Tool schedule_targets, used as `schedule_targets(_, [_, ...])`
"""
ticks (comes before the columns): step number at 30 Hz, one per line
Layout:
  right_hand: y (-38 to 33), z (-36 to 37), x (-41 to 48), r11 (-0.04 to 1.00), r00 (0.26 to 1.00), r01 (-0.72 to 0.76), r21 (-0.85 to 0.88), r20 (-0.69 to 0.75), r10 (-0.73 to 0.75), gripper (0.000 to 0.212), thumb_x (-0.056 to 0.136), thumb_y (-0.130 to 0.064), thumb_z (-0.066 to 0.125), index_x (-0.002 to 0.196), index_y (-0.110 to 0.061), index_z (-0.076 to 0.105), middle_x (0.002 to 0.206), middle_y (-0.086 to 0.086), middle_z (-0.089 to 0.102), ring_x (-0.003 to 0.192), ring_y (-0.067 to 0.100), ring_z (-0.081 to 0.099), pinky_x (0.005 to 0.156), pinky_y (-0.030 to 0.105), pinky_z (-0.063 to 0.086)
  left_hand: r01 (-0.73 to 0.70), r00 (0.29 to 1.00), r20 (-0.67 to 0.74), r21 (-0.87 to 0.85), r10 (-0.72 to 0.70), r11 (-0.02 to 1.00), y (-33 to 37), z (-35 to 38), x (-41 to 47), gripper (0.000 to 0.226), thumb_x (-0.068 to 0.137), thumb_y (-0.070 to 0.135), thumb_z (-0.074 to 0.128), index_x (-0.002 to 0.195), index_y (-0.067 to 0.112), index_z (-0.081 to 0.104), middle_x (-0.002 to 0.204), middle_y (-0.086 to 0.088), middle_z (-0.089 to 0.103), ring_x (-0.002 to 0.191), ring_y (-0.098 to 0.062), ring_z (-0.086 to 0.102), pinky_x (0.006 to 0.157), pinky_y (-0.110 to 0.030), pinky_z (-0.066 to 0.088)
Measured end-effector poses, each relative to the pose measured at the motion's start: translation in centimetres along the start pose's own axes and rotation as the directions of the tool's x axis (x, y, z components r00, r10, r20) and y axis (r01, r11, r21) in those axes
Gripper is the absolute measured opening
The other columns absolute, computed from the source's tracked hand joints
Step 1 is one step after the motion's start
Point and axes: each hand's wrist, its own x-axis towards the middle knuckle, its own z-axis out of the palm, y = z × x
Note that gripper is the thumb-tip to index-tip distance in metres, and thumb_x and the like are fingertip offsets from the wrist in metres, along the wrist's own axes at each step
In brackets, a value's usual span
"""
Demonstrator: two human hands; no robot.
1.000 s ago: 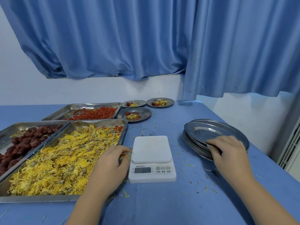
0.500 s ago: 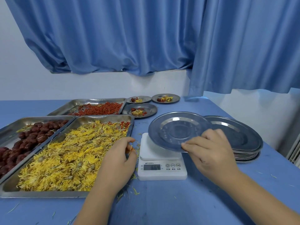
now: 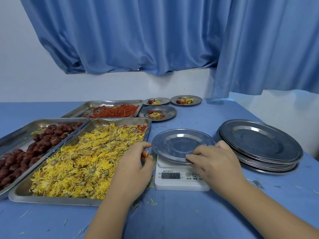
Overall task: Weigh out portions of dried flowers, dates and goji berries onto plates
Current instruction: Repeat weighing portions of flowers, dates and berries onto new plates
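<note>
Right hand (image 3: pixel 215 163) pinches the near rim of the empty plate (image 3: pixel 179 144), a moment ago airborne and now seated on the scale (image 3: pixel 174 182), while left hand (image 3: pixel 134 168) pinches strands of dried flowers (image 3: pixel 82 163), so loading can begin.

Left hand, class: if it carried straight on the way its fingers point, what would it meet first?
Probably the left rim of the empty plate on the scale, just beyond the fingertips of the left hand. The flower tray's corner lies close beside that line, so depth leaves some doubt.
</note>
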Motion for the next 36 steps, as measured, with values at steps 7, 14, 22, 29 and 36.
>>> schedule_targets(7, [-0.2,-2.2,-0.1,0.977,0.988,-0.129,0.17,0.101,0.113,0.021,0.075,-0.04,0.076,0.078,-0.019,0.074,0.074,-0.007,0.066,0.056,0.017,0.057,0.061,0.03,0.047,0.015,1.0,-0.003,-0.013,-0.015,1.0,0.2,-0.1,0.1,0.026,0.094,0.028,0.053,0.117,0.04,0.05,0.09,0.017,0.056,0.059,0.005,0.049,0.05,-0.012,0.038])
schedule_targets(14, [1.2,-3.9,-0.4,0.92,0.87,-0.287,0.266,0.474,0.134,0.037,0.085,-0.058,0.047,0.081,-0.028,0.068,0.068,-0.014,0.056,0.066,0.004,0.051,0.067,0.032,0.048,-0.009,1.0,0.001,0.019,0.009,1.0,0.2,-0.1,0.0,0.025,0.094,0.027,0.054,0.114,0.04,0.051,0.09,0.018,0.056,0.069,0.007,0.052,0.052,-0.012,0.038])
schedule_targets(22, [1.8,-3.7,-0.8,0.907,0.691,-0.367,0.206,0.713,0.117,0.029,0.08,-0.063,0.055,0.095,-0.039,0.06,0.073,-0.015,0.057,0.069,0.002,0.053,0.064,0.027,0.048,-0.032,0.999,-0.008,0.01,0.033,0.999,0.1,0.0,-0.1,0.023,0.094,0.024,0.054,0.111,0.038,0.053,0.091,0.018,0.057,0.063,0.01,0.05,0.054,-0.008,0.04])
schedule_targets(29, [2.0,-3.5,-0.8,0.881,0.632,-0.438,0.182,0.758,0.158,0.032,0.074,-0.06,0.065,0.101,-0.043,0.06,0.073,-0.015,0.059,0.067,0.001,0.054,0.066,0.027,0.05,-0.039,0.999,-0.02,-0.025,0.038,0.999,0.2,-0.1,-0.1,0.02,0.094,0.022,0.053,0.108,0.037,0.054,0.087,0.014,0.058,0.055,0.004,0.049,0.054,-0.007,0.039])
schedule_targets(36, [2.0,-3.6,-1.1,0.887,0.624,-0.445,0.124,0.753,0.208,0.035,0.068,-0.065,0.066,0.097,-0.048,0.06,0.069,-0.017,0.059,0.062,-0.003,0.054,0.055,0.021,0.043,-0.036,0.999,-0.035,-0.028,0.035,0.999,0.1,0.0,-0.3,0.02,0.093,0.022,0.054,0.106,0.037,0.055,0.084,0.015,0.058,0.065,0.006,0.052,0.059,-0.004,0.038])
